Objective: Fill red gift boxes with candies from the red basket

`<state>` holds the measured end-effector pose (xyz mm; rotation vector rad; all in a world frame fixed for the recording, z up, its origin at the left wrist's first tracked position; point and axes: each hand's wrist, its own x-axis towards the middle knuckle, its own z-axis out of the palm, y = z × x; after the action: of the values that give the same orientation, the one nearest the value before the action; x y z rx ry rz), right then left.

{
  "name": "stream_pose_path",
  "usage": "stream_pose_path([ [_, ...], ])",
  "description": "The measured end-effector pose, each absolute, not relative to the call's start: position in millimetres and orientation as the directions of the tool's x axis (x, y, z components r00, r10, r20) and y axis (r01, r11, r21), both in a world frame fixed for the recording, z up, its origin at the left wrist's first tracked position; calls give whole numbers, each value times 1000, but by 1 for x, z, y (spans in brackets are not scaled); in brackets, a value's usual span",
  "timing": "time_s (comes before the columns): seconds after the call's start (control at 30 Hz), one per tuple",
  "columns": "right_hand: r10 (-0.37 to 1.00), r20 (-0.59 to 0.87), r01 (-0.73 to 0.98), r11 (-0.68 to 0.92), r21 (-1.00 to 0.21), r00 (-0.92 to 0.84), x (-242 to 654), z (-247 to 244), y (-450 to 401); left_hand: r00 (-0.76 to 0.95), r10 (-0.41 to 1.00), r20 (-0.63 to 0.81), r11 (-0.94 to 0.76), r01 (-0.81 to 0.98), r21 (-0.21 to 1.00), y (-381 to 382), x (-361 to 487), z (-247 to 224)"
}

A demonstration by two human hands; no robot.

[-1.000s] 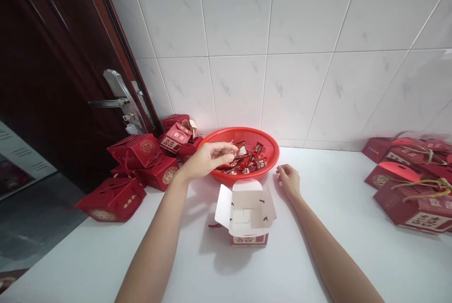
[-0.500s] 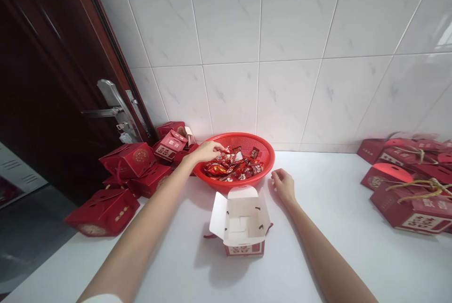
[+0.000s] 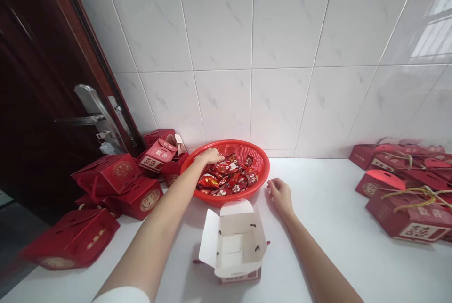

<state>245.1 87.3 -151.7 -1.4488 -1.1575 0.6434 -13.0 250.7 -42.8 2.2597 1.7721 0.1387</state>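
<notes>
My left hand (image 3: 211,156) reaches over the left side of a red plastic basket (image 3: 262,171), its bent fingers down at the wrapped candies (image 3: 226,178). The fingertips are partly hidden, and whether they grip a candy cannot be made out. Resting on the white table just right of the basket, my right hand (image 3: 281,194) has its fingers curled in, with nothing visible in them. Between my forearms stands a red and white gift box (image 3: 236,246), its flaps raised. The white inside shows small slots and no candies.
Several closed red gift boxes (image 3: 144,197) are piled at the left, near a dark wooden door (image 3: 31,81) with a metal handle. More red boxes (image 3: 406,213) with cord handles sit at the right. A tiled wall (image 3: 282,105) rises behind the white table (image 3: 318,227).
The camera view has shifted, so the basket and open box appear lower and further left. My left hand stays at the candies, and my right hand keeps its place beside the basket.
</notes>
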Motion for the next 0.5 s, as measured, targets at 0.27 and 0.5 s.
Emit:
stream_pose_path([
  [0.27, 902, 210, 270, 110, -957, 377, 245, -156, 90, 138, 970, -201, -83, 962, 262, 257, -17, -43],
  [0.5, 905, 209, 262, 114, -958, 371, 245, -156, 91, 227, 935, -273, -97, 904, 417, 259, -15, -52],
])
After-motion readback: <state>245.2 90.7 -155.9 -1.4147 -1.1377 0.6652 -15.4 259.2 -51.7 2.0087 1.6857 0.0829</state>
